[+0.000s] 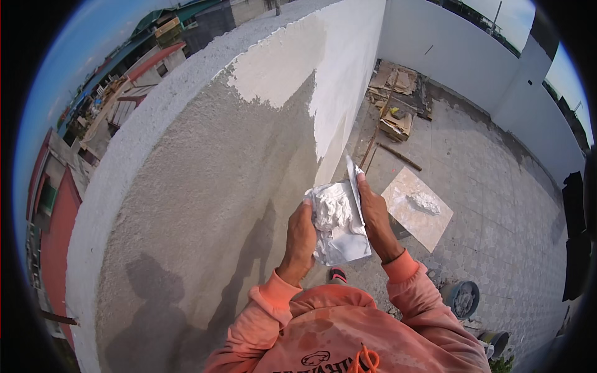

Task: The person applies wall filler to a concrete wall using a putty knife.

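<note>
Holding putty board (348, 247), orange sweatshirt (333, 320), black lettering (339, 367)

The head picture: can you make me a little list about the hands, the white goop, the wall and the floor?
Left hand: holds a flat plate
Right hand: holds a thin blade by the plate's right edge
White paste: heaped on the plate
Wall: part white, part rough gray
Floor: has a pale square board bearing a white lump
</note>
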